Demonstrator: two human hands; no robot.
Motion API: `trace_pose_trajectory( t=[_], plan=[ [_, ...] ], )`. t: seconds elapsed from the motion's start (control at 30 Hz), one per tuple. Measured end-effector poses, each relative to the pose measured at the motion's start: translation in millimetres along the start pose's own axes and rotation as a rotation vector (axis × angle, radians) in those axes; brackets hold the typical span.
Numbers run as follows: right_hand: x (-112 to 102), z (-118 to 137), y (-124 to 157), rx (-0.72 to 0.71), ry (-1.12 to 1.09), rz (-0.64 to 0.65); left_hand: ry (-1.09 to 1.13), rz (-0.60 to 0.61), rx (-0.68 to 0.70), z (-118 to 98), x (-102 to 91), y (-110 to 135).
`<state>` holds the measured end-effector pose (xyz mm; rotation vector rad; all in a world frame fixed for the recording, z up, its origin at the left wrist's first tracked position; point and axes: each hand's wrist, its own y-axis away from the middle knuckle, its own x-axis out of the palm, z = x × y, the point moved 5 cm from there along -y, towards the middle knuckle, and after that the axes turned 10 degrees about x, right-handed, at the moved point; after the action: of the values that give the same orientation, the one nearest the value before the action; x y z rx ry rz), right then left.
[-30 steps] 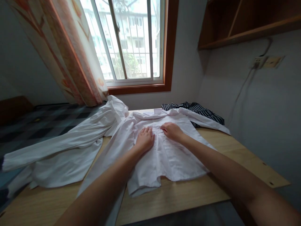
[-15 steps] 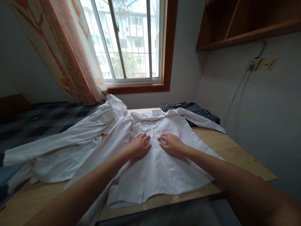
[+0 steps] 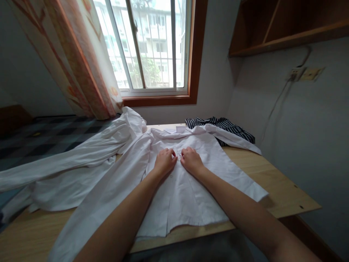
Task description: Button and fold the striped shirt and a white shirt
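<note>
A white button-up shirt (image 3: 188, 203) lies spread out, front side up, its collar toward the window and its hem toward me. On its front placket, my left hand (image 3: 165, 161) is closed, thumb and fingers pinching the cloth near the front edge. Close beside it, my right hand (image 3: 191, 160) pinches the opposite side of the placket, and a small gap separates the two hands. The exact fold or button between the fingertips is hidden. A small button shows just below my left hand.
Another white garment (image 3: 73, 182) lies crumpled at the left, over a checked bedspread (image 3: 62, 133). Black striped cloth (image 3: 231, 131) rests at the back right of the wooden board (image 3: 280, 185). A curtain (image 3: 89, 72) hangs by the window; a shelf (image 3: 286, 38) juts from the right wall.
Both hands have drawn closer together and slightly up the placket. Their fingers, more spread before, are now curled into pinches at the shirt front.
</note>
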<state>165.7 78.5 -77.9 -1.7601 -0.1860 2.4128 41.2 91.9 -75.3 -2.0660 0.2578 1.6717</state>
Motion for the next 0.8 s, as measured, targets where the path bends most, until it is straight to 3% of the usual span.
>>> trace_pose_trajectory(
  t=[0.2, 0.43, 0.6, 0.8],
  plan=[
    [-2, -5, -7, -0.041, -0.055, -0.052, 0.007, 0.015, -0.014, 0, -2.8, -4],
    [4, -32, -24, 0.054, -0.669, 0.041, -0.035, 0.034, -0.008, -5, -3.1, -4],
    [20, -29, -26, 0.253, -1.202, 0.234, -0.074, 0.049, -0.040, -6, -6.9, -3],
    [28, -21, -17, 0.277, -1.309, 0.380, 0.178, 0.048, -0.120, 9, -6.0, -8]
  ],
)
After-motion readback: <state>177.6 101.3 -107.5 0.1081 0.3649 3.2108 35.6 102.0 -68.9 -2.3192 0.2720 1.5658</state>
